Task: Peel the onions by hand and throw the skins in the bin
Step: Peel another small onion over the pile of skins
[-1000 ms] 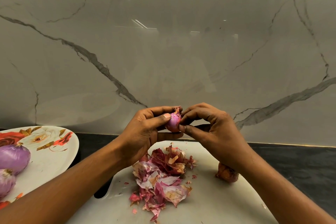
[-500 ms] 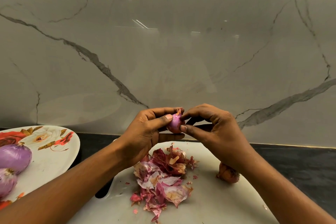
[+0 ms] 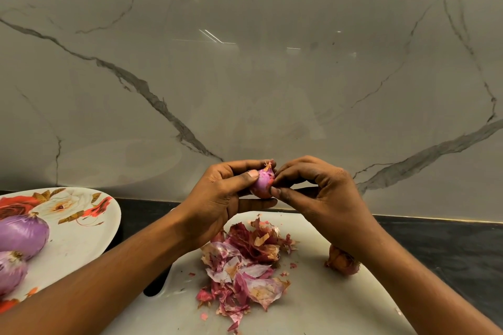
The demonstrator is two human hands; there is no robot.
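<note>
A small purple onion [image 3: 263, 182] is held in the air above the white cutting board [image 3: 321, 304]. My left hand [image 3: 221, 198] grips it from the left, thumb on its top. My right hand [image 3: 321, 196] pinches its right side with thumb and fingertips. A heap of red and papery onion skins [image 3: 245, 266] lies on the board below my hands. One unpeeled brownish onion [image 3: 341, 261] sits on the board under my right wrist. No bin is in view.
A floral plate [image 3: 81, 226] at the left carries two peeled purple onions [image 3: 21, 234] [image 3: 11, 272]. The board rests on a dark counter [image 3: 449, 250], with a marble wall close behind.
Both hands stay on the small onion, almost still. The right thumb and fingertips have shifted slightly on the onion's right side.
</note>
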